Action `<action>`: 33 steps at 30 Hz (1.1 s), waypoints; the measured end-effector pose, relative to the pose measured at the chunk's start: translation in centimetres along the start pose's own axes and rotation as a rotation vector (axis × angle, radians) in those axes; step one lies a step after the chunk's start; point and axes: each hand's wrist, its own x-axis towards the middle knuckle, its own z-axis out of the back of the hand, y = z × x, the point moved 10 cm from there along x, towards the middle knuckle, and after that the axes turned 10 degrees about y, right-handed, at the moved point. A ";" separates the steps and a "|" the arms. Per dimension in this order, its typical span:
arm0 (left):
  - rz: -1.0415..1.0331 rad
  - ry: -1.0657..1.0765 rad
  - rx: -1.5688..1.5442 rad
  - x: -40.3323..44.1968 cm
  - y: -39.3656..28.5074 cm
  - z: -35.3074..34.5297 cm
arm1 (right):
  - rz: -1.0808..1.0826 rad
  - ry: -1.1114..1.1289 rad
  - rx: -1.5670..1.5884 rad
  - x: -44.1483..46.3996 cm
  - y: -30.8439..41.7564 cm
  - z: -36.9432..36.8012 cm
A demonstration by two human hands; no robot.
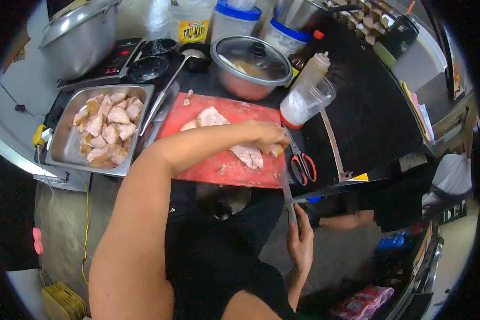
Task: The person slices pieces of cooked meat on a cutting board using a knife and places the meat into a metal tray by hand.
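Observation:
A red cutting board (pixel 192 170) lies before me with pieces of cooked meat (pixel 247 156) on it. My left hand (pixel 269 134) reaches across the board, its fingers closed on a chunk of meat (pixel 276 151) at the right side. Below the board's right corner, my right hand (pixel 300 237) grips a knife (pixel 288 198) by the handle, blade pointing up beside the board's edge. Larger meat pieces (pixel 212 116) rest near the board's top, partly behind my left forearm. Scissors with red and black handles (pixel 304 168) lie just right of the board.
A steel tray (pixel 64 144) of cut meat chunks stands left, with a long ladle (pixel 168 88) beside it. Behind the board are a lidded pot (pixel 250 80) and a clear plastic jar (pixel 306 101). A large steel pot (pixel 80 45) stands back left. Another person's leg (pixel 352 220) shows at right.

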 end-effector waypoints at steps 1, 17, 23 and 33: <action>0.004 0.008 -0.003 0.1 0.1 -0.2 | -0.151 0.040 0.174 0.4 -1.9 -0.6; 0.174 -0.274 -0.222 -5.2 2.8 2.2 | -0.135 0.149 0.574 5.8 0.3 -3.7; 0.448 -0.051 -0.232 -17.7 4.2 7.5 | -0.118 0.157 0.518 5.3 1.1 -3.2; 1.081 0.009 0.013 -40.7 2.4 14.0 | -0.126 0.195 0.512 5.7 1.4 -3.9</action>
